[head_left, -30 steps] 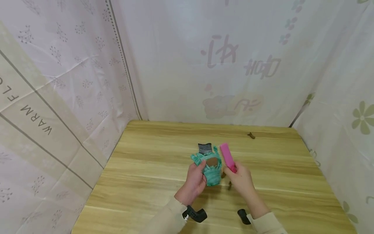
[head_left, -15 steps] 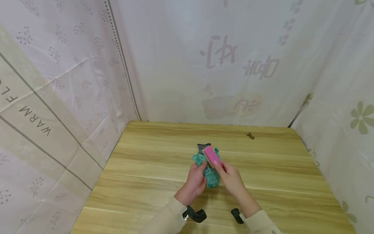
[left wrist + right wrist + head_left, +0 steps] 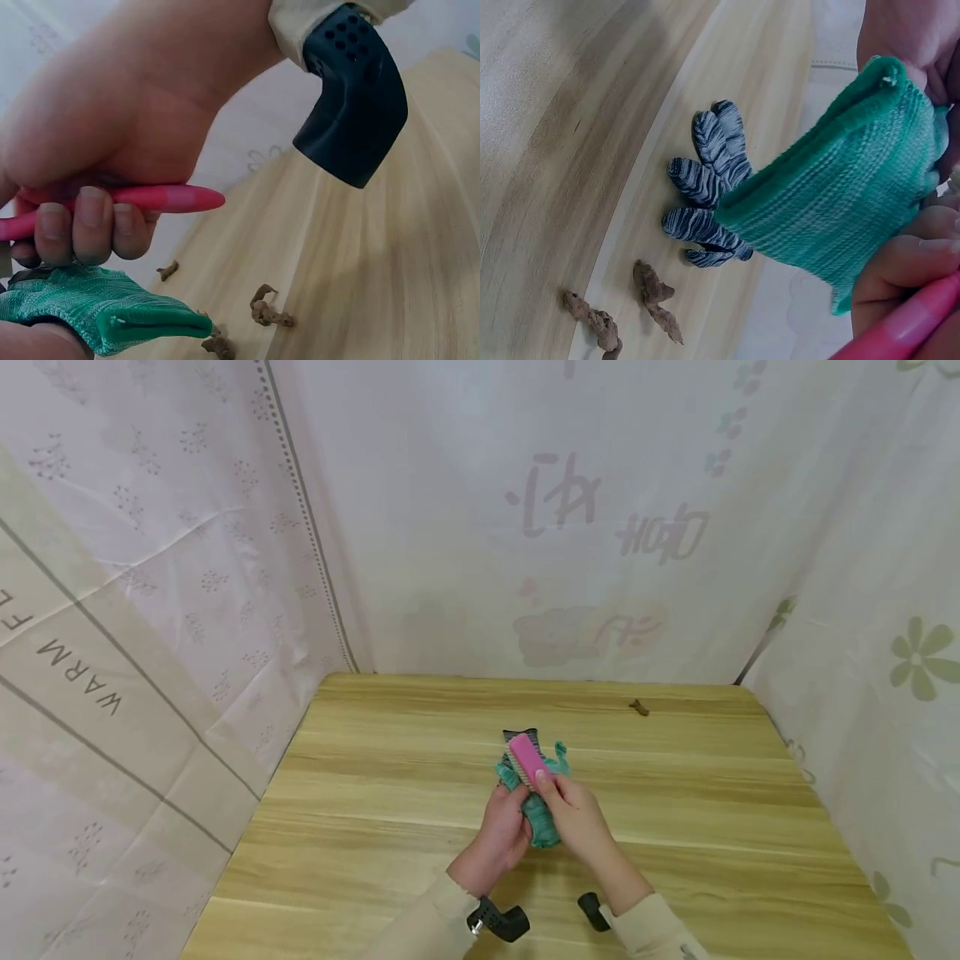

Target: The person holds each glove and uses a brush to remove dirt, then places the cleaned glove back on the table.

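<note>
My left hand grips a green knitted glove, raised above the table, its cuff turned toward me. My right hand holds a pink brush by its handle, fingers wrapped around it. The bristle side lies against the glove's palm, and the brush head covers much of it. Just beyond, a black-and-grey striped glove rests on the table, partly hidden behind the green one in the head view.
Brown, crumpled clay-like lumps lie on the wooden table: one piece toward the back right, others below the hands. Printed curtains hang around the back and sides of the table.
My right hand has brought the brush leftward from beside the green glove onto it, then slightly further left and down. A brown patch seen on the glove earlier is now covered.
</note>
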